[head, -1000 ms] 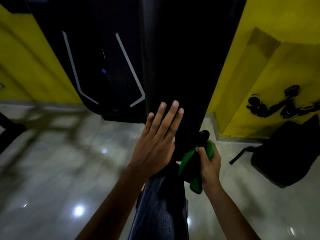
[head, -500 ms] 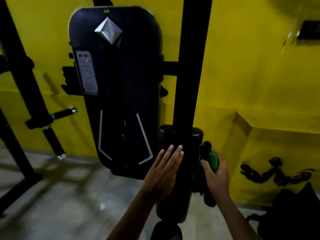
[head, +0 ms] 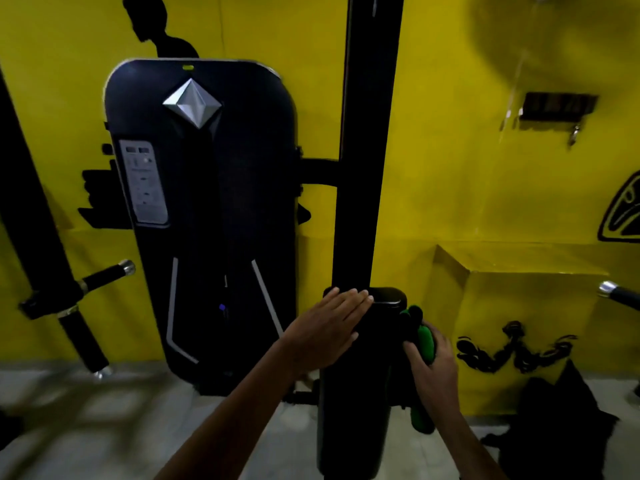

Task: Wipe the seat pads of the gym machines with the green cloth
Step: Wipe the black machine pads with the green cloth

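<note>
Under the left hand (head: 323, 332) the black seat pad (head: 356, 393) looks like smooth vinyl with a dull sheen, though the dim light makes that uncertain. The green cloth (head: 425, 344) gripped in the right hand (head: 431, 367) is soft, matt fabric. Left of both hands, the weight cover (head: 207, 216) is glossy black plastic with a shiny metallic diamond badge (head: 192, 102). Below, the floor (head: 104, 427) is polished tile.

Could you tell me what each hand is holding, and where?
The right hand grips the green cloth around its bunched middle; the left hand rests flat on the black pad.
</note>
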Tool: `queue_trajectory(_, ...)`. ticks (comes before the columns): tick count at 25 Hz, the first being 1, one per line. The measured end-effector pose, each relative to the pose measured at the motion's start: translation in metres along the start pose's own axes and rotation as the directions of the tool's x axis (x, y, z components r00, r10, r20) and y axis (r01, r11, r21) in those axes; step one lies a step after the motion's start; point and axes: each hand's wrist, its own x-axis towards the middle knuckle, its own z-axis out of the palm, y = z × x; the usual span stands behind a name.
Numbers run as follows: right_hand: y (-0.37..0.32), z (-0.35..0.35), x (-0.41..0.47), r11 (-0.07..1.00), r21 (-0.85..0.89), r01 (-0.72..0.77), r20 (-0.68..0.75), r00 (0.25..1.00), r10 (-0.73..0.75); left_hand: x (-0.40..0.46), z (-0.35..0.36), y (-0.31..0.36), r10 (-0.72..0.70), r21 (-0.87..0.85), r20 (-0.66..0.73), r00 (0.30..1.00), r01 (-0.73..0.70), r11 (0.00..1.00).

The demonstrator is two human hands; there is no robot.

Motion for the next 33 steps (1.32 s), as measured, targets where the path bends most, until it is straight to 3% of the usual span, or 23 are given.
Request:
queue_trajectory(7,-0.016,0.054,-0.032,0.989,-0.091,-0.118,-0.362,0.929,0.078,0.008,0.019,-0.056,0.31,-0.149,-0.088,0.947,-0.32,0.936)
queue_trajectory(13,-0.03,0.078,-0.046,0.966,-0.189,-0.174,-0.476,0.877,0.065,0.024,0.021,-0.092,0.471,-0.329,-0.21,0.857,-0.516,0.791)
queue_trajectory(19,-0.037,0.103,-0.038,0.957,-0.261,-0.124,-0.584,0.81,-0.055,0.028,0.028,-0.116,0.415,-0.65,-0.252,0.874,-0.47,0.597)
queue_trajectory(23,-0.02,0.135,-0.063,0.865,-0.502,0.011,-0.479,0.829,-0.289,0.051,0.036,-0.133,0.42,-0.752,-0.226,0.879,-0.432,0.499)
queue_trajectory(28,-0.02,0.185,-0.072,0.569,-0.822,-0.016,-0.331,0.827,-0.454,0.084,0.046,-0.14,0.603,-0.789,-0.236,0.762,-0.512,0.339)
queue_trajectory(31,-0.035,0.197,-0.051,0.163,-0.983,-0.086,-0.163,0.817,-0.552,0.1,0.051,-0.146,0.694,-0.748,-0.296,0.656,-0.612,0.259)
queue_trajectory(33,-0.025,0.206,-0.044,-0.1,-0.985,-0.138,-0.06,0.83,-0.555,0.108,0.057,-0.148,0.732,-0.759,-0.303,0.611,-0.619,0.202)
